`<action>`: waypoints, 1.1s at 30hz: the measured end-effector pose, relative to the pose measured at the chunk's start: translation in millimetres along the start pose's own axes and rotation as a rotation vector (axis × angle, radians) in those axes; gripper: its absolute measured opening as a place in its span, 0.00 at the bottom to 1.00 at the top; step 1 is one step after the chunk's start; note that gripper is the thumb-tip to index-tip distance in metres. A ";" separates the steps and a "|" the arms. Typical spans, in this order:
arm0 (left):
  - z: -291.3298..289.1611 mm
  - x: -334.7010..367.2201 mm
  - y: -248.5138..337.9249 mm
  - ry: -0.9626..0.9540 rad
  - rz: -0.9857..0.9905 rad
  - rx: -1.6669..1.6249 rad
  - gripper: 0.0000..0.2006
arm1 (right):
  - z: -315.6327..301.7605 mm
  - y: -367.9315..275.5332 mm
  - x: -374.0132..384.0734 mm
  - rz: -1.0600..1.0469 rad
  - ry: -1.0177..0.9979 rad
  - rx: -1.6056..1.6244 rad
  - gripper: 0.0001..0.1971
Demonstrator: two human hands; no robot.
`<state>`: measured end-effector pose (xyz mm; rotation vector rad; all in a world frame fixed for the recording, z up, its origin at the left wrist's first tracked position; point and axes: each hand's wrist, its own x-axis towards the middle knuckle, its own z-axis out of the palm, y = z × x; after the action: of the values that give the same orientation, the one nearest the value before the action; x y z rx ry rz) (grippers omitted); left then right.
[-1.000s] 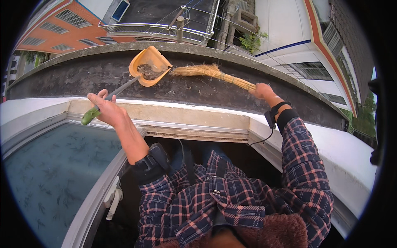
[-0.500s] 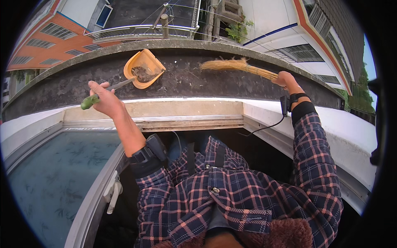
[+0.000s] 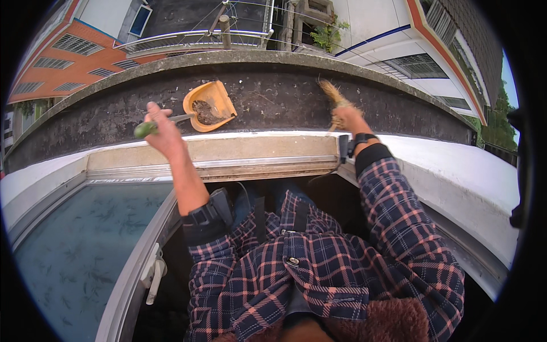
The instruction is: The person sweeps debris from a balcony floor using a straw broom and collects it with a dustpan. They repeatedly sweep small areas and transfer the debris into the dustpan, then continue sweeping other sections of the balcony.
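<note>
dustpan (image 3: 223, 104), orange-yellow, is over the dark ledge (image 3: 273, 111) just beyond the window sill (image 3: 256, 147), its open edge turned to the right; brownish debris (image 3: 204, 112) lies in it, gathered toward the handle side. the left hand (image 3: 163, 135) is curled around the handle by its green grip (image 3: 146, 130), with one digit standing out toward the far side; blur hides which one. the right hand (image 3: 348, 118) is well apart from it, fingers wrapped about a straw broom (image 3: 333, 92), whose bristle end points up and to the left, clear of the dustpan. whether the bristles touch the ledge is hard to say. both arms wear plaid sleeves (image 3: 410, 222). a frosted window pane (image 3: 85, 239) fills the lower left.
</note>
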<state>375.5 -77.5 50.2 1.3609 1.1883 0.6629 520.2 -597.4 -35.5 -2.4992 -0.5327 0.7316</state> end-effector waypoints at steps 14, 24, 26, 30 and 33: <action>92.7 6.3 -90.4 -0.224 0.297 0.201 0.22 | 148.8 -165.2 42.5 0.434 -0.486 -0.243 0.23; 98.5 19.3 -89.1 -0.287 0.225 0.214 0.21 | 73.6 -142.5 -0.1 0.657 -0.127 -0.079 0.20; 99.3 19.3 -88.2 -0.305 0.198 0.226 0.21 | 95.3 -133.9 8.2 0.606 -0.196 -0.150 0.19; 99.3 18.1 -88.3 -0.287 0.195 0.227 0.21 | 110.7 -125.2 -0.4 0.490 -0.436 -0.343 0.18; 101.0 18.6 -87.1 -0.274 0.207 0.238 0.21 | 93.6 -130.1 -22.5 0.504 -0.444 -0.368 0.17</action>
<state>450.1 -113.2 -56.0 1.7318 0.9350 0.4688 418.6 -471.8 -25.7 -2.8548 -0.1819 1.5232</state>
